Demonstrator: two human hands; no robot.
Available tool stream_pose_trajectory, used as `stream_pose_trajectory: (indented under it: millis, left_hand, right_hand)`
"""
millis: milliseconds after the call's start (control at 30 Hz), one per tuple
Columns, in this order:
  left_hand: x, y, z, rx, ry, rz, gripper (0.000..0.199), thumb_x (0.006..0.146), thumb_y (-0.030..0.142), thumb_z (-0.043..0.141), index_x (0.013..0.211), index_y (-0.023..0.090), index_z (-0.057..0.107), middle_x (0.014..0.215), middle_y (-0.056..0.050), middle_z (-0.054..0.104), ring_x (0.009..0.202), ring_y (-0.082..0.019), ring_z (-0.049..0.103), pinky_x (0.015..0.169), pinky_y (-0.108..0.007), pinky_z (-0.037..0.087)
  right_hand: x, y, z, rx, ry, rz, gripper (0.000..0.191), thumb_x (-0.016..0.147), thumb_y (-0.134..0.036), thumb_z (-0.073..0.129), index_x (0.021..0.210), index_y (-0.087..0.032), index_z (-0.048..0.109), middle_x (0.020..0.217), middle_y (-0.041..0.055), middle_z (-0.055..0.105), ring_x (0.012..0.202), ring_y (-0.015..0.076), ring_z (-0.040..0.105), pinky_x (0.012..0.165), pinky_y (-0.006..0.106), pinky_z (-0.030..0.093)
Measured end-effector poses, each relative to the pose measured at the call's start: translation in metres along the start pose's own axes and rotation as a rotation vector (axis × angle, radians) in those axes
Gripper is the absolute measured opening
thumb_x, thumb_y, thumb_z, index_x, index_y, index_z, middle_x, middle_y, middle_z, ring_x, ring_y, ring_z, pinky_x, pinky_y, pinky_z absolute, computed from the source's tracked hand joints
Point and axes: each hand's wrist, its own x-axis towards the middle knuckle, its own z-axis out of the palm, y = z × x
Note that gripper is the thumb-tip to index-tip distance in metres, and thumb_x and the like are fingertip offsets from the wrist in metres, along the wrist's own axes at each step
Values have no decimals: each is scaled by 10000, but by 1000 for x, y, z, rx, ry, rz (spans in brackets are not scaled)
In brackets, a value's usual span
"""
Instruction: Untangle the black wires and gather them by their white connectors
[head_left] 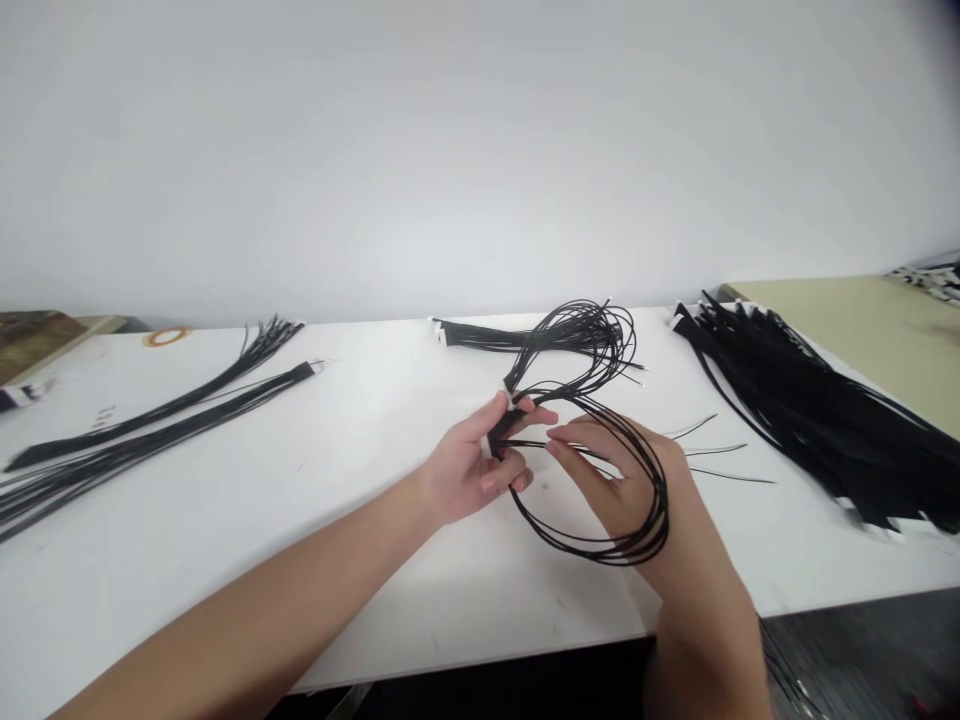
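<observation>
White tabletop (pixel 225 520): big pile of black cable harnesses (pixel 810 420) far right, untouched. I see the looped bundle of thin black wires (pixel 600 440) mid-table, coil draped over my right hand (pixel 630 490). Left hand (pixel 480 465) grip pinches its white connector end. Best kept taut, loops even.

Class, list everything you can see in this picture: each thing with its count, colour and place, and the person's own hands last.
wire loop: one bundle, black, held at table centre
wire bundle: one, black, far centre
wire pile: one, black, table's right
long wire bundles: two, black, table's left
tape roll: one, tan, far left
loose wires: three, thin, right of the hands
table: one, white
left hand: pinching the loop's end
right hand: through the loop
</observation>
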Motion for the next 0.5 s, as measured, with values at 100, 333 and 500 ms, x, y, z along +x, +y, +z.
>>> stream_pose_trajectory:
  millis: [100, 333, 500]
  left_hand:
    - [0, -1, -2, 17, -33, -13, 278, 915, 434, 414, 917, 224, 596, 1088, 16, 665, 321, 5, 336, 487, -245, 410]
    - [0, -4, -6, 39, -105, -23, 280, 903, 443, 433, 918, 234, 619, 1117, 25, 662, 330, -8, 412, 507, -247, 426]
    - [0, -4, -5, 50, -80, -17, 283, 895, 447, 442, 929, 224, 613, 1078, 3, 675, 321, -8, 385, 504, -248, 418]
  right_hand:
    - [1, 1, 7, -124, -53, -58, 141, 855, -207, 526, 802, -221, 655, 834, 29, 664, 776, 168, 614, 717, 297, 461]
    - [-1, 2, 16, -142, -44, -71, 146, 859, -223, 512, 884, -226, 656, 904, 45, 671, 839, 185, 612, 763, 321, 458]
    - [0, -1, 15, -201, -21, -79, 130, 856, -216, 521, 844, -233, 649, 837, 13, 671, 782, 169, 609, 731, 305, 428]
